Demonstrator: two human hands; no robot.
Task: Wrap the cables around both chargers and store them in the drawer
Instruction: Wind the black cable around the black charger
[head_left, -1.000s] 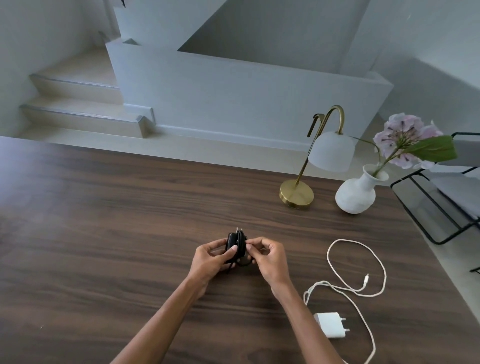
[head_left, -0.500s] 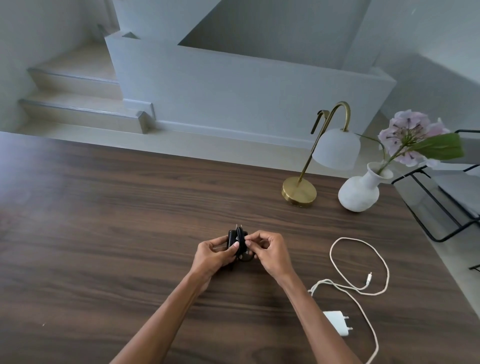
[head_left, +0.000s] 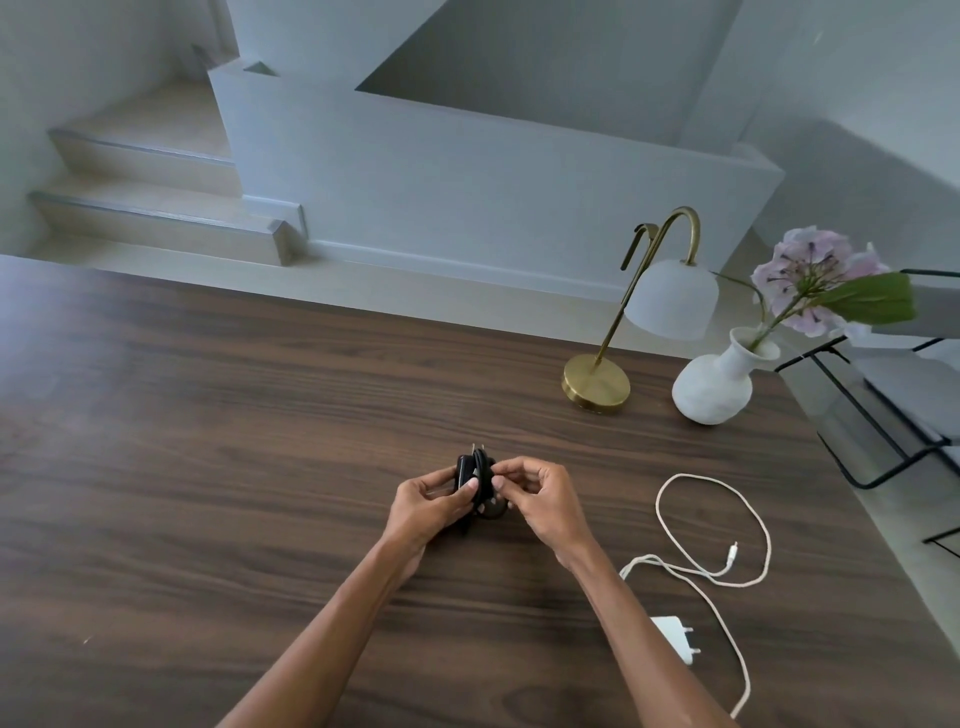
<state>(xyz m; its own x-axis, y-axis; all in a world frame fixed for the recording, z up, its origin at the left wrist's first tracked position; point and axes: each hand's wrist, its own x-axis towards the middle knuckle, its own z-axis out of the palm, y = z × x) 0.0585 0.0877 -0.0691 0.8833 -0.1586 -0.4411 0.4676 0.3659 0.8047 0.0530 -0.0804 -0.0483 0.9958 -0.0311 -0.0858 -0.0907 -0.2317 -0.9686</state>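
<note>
A black charger (head_left: 467, 470) with its prongs up is held just above the dark wooden table (head_left: 208, 467). My left hand (head_left: 426, 506) grips its body. My right hand (head_left: 543, 501) pinches the black cable, which is wound around the charger with a small loop hanging below. A white charger (head_left: 675, 638) lies on the table to the right, near the front edge. Its white cable (head_left: 714, 525) sprawls loose in a big loop beside it. No drawer is in view.
A brass lamp (head_left: 597, 384) with a white shade and a white vase (head_left: 711, 387) holding a pink flower stand at the table's back right. A black wire rack (head_left: 883, 441) sits beyond the right edge. Steps and a low wall lie behind.
Both hands with the black charger have stayed almost in place; the right fingers have shifted on the cable against the charger. The view has tilted slightly.
</note>
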